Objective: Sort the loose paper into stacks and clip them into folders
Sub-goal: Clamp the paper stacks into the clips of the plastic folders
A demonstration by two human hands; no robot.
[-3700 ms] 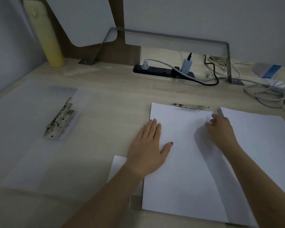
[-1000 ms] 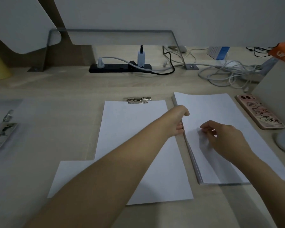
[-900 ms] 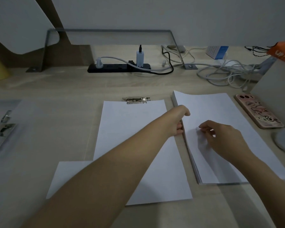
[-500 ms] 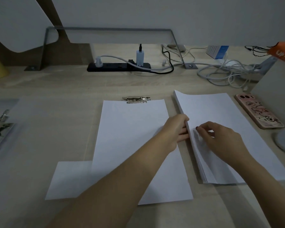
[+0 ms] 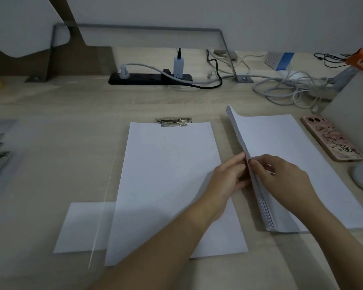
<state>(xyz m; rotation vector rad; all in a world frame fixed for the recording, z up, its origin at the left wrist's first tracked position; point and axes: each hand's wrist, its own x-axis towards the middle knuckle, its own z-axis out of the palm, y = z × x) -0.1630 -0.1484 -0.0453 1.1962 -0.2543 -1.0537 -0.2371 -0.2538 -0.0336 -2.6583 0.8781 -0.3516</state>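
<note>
The left edge of the thick stack of loose white paper [image 5: 281, 141] now stands well clear of the pale wooden desk [image 5: 176, 97]. Half a second ago it was only slightly raised. The left hand [image 5: 228, 178] has its fingers curled against that edge from the left. The right hand [image 5: 281, 178] meets it from the other side, fingertips pinching the sheets at the same spot, so both hands grip one lifted batch. Just left of the left fingers lies the flat white sheaf [image 5: 168, 181], with its far end under the silver metal clip [image 5: 173, 122]. I judge that a portion is being parted from the pile, ready for its own folder. How many sheets are caught I cannot tell.
</note>
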